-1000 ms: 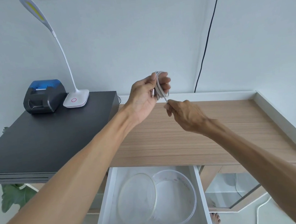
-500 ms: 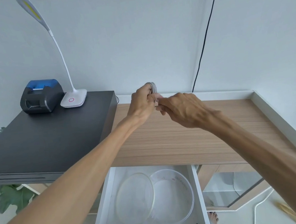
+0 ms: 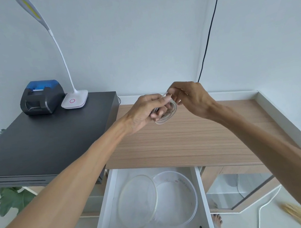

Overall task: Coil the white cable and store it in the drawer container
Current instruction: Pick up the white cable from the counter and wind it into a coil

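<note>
The white cable (image 3: 166, 117) is wound into a small coil held above the wooden desktop (image 3: 185, 138). My left hand (image 3: 144, 112) grips the coil from the left, fingers closed around its loops. My right hand (image 3: 190, 97) pinches the cable's free end at the top right of the coil. Below, the white drawer (image 3: 107, 206) stands pulled out. In it sits a round clear container (image 3: 191, 198), with its clear lid (image 3: 136, 203) leaning on the container's left side.
A black cabinet top (image 3: 43, 138) at left carries a black and blue printer (image 3: 41, 96) and a white desk lamp (image 3: 75, 101). A black wire (image 3: 209, 29) runs down the wall. The desk has a raised white rim (image 3: 284, 115) on the right.
Both hands have moved lower and apart a little. The coil now hangs below my left fingers instead of standing above them, and my right hand has shifted to its upper right.
</note>
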